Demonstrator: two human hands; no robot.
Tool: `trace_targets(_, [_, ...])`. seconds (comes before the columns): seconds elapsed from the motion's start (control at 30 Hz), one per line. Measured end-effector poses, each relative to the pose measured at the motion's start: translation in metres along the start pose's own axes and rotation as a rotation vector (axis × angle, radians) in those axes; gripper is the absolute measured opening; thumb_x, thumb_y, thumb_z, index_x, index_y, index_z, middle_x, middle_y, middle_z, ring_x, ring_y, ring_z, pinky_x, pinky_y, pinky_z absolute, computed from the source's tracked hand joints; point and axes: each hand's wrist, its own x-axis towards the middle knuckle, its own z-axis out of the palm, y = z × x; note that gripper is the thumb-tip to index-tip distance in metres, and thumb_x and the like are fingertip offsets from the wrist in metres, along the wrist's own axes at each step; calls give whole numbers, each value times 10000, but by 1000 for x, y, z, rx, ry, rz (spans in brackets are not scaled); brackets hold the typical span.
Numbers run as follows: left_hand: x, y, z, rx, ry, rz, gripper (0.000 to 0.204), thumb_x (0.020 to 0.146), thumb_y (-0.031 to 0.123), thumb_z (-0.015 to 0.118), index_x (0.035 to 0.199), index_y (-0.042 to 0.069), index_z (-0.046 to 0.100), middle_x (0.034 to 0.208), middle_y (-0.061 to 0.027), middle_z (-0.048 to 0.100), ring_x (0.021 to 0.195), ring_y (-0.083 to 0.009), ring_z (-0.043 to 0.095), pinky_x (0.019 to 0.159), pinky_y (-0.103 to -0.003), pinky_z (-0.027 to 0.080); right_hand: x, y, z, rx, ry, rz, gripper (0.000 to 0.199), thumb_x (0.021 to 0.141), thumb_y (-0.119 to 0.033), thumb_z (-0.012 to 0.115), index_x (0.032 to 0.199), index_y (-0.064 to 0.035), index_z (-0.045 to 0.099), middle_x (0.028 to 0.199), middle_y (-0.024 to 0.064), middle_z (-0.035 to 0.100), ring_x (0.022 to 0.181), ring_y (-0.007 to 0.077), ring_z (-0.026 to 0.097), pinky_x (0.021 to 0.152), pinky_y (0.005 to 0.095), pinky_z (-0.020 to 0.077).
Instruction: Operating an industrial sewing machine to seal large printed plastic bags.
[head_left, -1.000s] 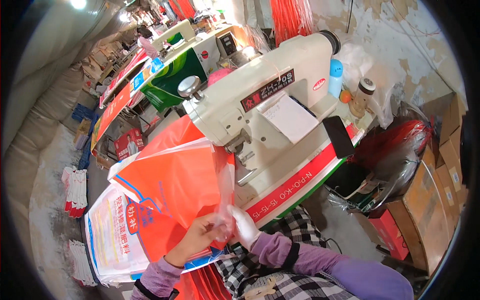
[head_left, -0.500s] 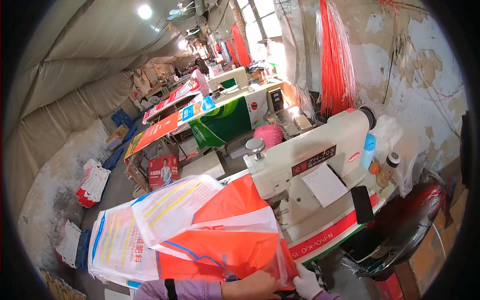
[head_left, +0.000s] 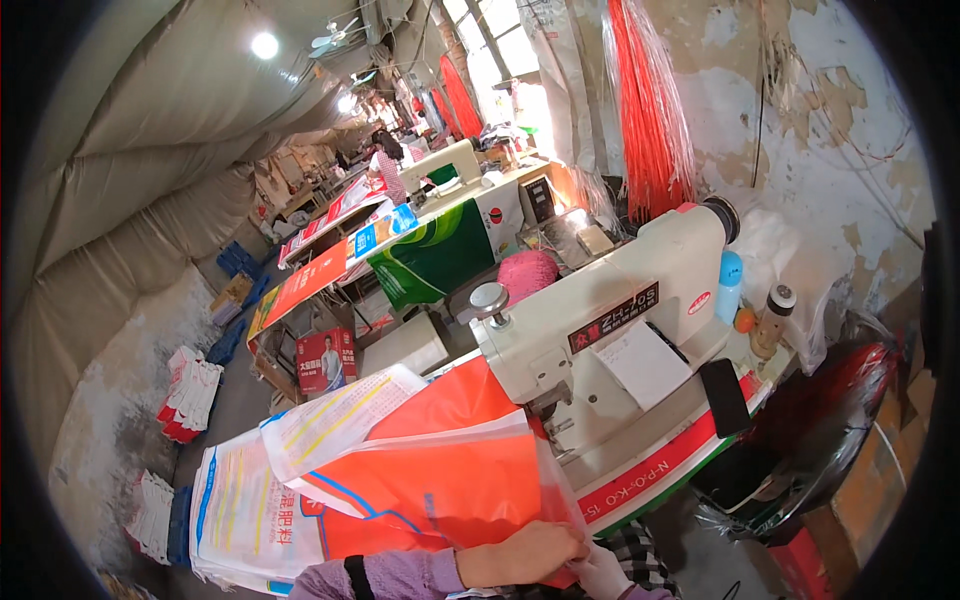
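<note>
Fingers of the left hand point(head_left: 525, 556) are curled together, clamped on the near right edge of an orange sack point(head_left: 455, 485). Just to the right, touching it, is the right hand point(head_left: 603, 572); its fingertips are hidden, so I cannot tell whether they grip the sack as well. The sack spreads out to the left and far side of the hands, beside white printed plastic point(head_left: 240, 510), and its far right part reaches the head of a pale sewing machine point(head_left: 525, 355).

The machine stands on a counter point(head_left: 612, 455) with a red strip along its near edge. A white notepad point(head_left: 643, 368) leans against the machine, with a dark phone point(head_left: 724, 397) to its right. Farther right are a blue bottle point(head_left: 730, 285), a small orange ball point(head_left: 744, 320) and a dark-lidded tumbler point(head_left: 771, 325). Beyond the machine sits a pink bundle point(head_left: 527, 275); a red carton point(head_left: 325, 360) stands to the left. Red strands point(head_left: 645, 110) hang near the far wall.
</note>
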Motion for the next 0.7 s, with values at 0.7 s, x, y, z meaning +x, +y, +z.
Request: trace_targets(0.7, [-15, -3, 10, -9, 78, 49, 286, 716, 50, 620, 1001, 22, 618, 980, -118, 625, 1005, -312, 578, 800, -397, 518, 6, 23, 4, -59, 16, -138, 419, 834, 2, 587, 1253, 5, 574, 1015, 98, 683, 928, 172, 629, 792, 272, 491])
